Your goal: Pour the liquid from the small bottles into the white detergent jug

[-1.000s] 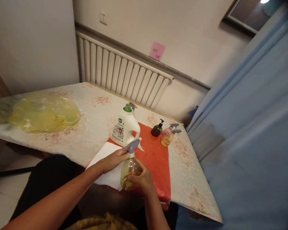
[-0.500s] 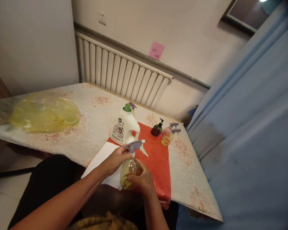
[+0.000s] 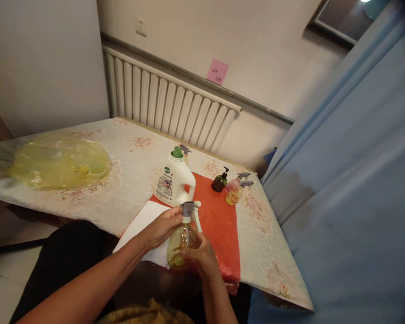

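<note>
- The near edge of the surface (image 3: pixel 131 177) slants from the left down to the lower right, with the person's dark-clad legs below it.
- Flowered cloth stretches between the yellow plastic bag (image 3: pixel 60 162) and the white jug (image 3: pixel 170 182); a strip also runs between the red sheet (image 3: pixel 219 229) and the blue curtain (image 3: pixel 340 189).
- Just beyond the hands stands the white jug; farther right, a dark pump bottle (image 3: pixel 219 182) and two small sprayers (image 3: pixel 233 198) stand close together.
- The left hand (image 3: pixel 164 227) is closed at the spray bottle's neck, thumb and fingers against the base of the head.
- The right hand (image 3: pixel 204 256) is wrapped around the bottle's body, thumb across the front.
- The spray bottle (image 3: pixel 176 243) is at the near edge, in front of the red sheet and white paper (image 3: pixel 138 229); whether it rests there cannot be told.
- It is see-through and yellowish, nearly upright, with a grey head, pale trigger and nozzle facing right.
</note>
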Demonstrator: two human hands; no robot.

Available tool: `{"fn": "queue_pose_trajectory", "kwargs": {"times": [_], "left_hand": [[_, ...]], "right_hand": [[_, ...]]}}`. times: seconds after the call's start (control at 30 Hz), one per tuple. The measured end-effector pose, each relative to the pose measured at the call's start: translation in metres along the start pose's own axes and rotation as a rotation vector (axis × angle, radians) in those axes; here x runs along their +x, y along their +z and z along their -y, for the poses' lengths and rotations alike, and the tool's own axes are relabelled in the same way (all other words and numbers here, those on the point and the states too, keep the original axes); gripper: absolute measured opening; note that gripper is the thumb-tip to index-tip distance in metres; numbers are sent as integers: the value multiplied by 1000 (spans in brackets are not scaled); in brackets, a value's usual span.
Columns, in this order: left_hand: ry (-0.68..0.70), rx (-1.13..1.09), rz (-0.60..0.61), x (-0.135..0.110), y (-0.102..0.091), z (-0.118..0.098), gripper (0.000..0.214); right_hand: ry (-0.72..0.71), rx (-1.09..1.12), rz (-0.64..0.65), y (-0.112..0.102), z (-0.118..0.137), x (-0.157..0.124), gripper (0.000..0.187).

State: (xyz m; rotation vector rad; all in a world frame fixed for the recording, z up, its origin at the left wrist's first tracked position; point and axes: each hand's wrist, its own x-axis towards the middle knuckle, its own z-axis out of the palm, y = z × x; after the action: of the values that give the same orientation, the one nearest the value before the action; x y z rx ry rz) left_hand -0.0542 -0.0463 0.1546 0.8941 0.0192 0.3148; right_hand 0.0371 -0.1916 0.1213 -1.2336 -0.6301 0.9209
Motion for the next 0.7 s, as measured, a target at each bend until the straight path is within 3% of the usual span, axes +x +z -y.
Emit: {"fn": "queue_pose_trajectory", "kwargs": {"times": [0.3,0.5,0.7], "left_hand": [[15,114,-147,6,10,-1,48],[-85,106,-92,2,5,-3,39],[-176,156,-31,2,2,-6,42]], "right_hand": [[17,-5,-27,1,9,-1,57],[30,38,27,0,7,-2,76],[28,127,90,0,0,-5,68]]}}
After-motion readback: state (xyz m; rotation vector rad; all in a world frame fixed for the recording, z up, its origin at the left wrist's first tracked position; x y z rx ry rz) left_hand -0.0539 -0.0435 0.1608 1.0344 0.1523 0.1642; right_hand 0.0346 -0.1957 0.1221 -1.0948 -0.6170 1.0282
